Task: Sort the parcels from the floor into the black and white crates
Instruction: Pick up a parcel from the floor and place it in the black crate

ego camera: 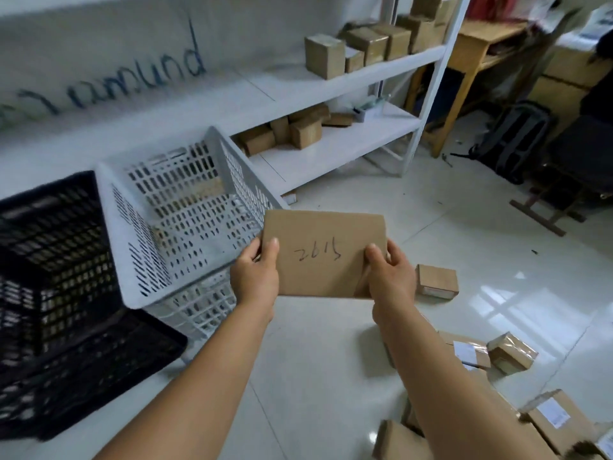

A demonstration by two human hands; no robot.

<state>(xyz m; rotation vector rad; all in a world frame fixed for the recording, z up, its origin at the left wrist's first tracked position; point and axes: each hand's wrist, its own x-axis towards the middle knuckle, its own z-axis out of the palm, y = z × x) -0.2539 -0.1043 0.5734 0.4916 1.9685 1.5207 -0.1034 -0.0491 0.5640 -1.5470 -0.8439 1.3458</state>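
Crates first, off to the left of the fingers: black crate (59,280) at the far left edge, tipped so its open mouth faced the camera; white crate (185,207) just beside it on the right, tilted the same way, its right rim close to the left fingertips. Brown shapes seen dimly through the slots of the white one, too blurred to name.

Left hand (257,275) curled on the left edge of a flat brown parcel (326,252), thumb on the near face, other fingers hidden behind it. Parcel held up in the air above the white tiled floor (331,376), between both sets of fingers, near face turned to the camera with handwritten marks, not clearly legible, midway between the two thumbs.

Right hand (391,277) clamped on the right edge likewise, thumb on the front, remaining fingers wrapped behind and out of sight.

Beyond the fingers, up and back: white shelving (331,91) carrying small brown boxes (325,56) on two levels.

Right of and below the right fingers: one small parcel on the floor (436,282) just beside that hand, and lower down, near the right forearm, a loose heap of more floor parcels (510,353), some bearing white labels. Farther right, well apart from the fingers, a dark backpack (510,141) against a wooden table (477,41).
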